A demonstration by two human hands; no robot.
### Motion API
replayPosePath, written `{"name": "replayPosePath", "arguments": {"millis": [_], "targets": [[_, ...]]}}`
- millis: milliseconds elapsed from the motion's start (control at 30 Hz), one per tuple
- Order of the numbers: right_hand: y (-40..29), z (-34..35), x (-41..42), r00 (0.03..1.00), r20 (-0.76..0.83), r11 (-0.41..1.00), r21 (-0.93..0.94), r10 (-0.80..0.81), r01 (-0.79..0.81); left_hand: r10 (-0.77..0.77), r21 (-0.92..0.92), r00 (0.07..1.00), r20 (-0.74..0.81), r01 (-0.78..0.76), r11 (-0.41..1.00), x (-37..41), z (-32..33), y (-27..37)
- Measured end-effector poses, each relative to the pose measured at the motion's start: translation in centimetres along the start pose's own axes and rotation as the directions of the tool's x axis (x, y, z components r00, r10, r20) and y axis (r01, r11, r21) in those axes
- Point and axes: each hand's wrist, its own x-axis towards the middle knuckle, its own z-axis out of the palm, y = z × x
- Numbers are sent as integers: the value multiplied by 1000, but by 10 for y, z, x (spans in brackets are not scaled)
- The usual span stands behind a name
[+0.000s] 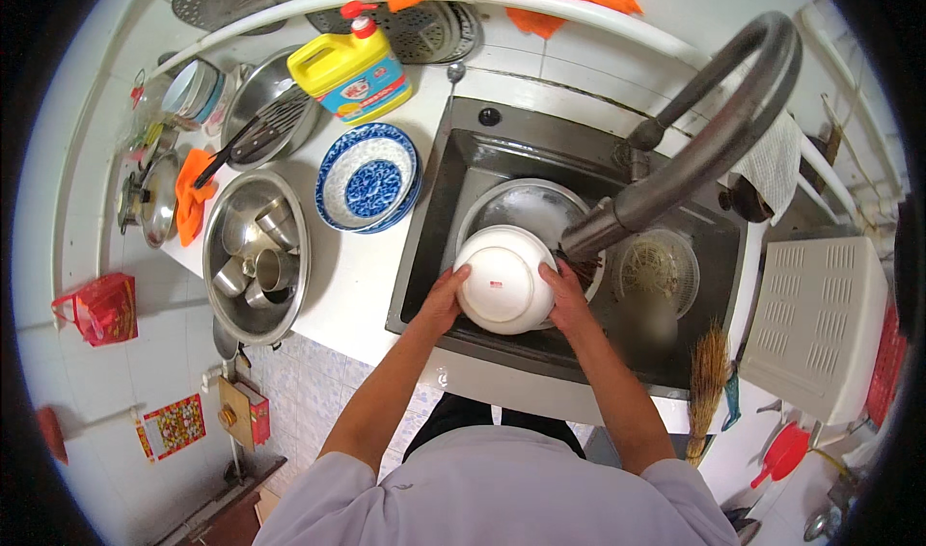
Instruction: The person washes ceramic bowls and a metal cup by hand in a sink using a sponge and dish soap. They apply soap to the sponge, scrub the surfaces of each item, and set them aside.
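Note:
My left hand (445,300) and my right hand (568,296) grip opposite sides of a white ceramic bowl (503,282), whose underside with a small red mark faces up. It is held over the dark sink (492,343), in front of the faucet spout (593,235). Partly hidden behind it, a metal basin (521,199) sits in the sink. A round plastic strainer (658,264) lies at the sink's right. Left of the sink, blue-and-white bowls (372,177) stand stacked on the white counter.
A metal basin (305,285) of steel cups stands at the counter's left, near a yellow detergent jug (354,76) and another basin (307,123) with black-handled utensils. An orange cloth (189,195) lies farther left. A straw brush (705,387) is at the sink's front right.

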Motion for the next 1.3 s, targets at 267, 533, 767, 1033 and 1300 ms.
{"name": "replayPosePath", "arguments": {"millis": [267, 533, 767, 1033, 1300], "targets": [[46, -44, 51, 965, -263, 519, -825, -6, -222, -17, -219, 998, 60, 30, 975, -17, -10, 3], [96, -86, 73, 972, 16, 200, -978, -235, 65, 2, -208, 991, -136, -31, 978, 28, -5, -22], [54, 38, -16, 938, 291, 180, -929, -188, 325, -66, -319, 986, -155, 13, 948, 41, 1, -40], [92, -40, 89, 994, -111, 388, -917, -18, -95, -72, -207, 980, -187, 32, 978, 41, 28, -28], [102, -44, 38, 981, 157, -124, -982, -110, 143, -96, -44, 971, -218, 89, 995, 115, -38, -64]]}}
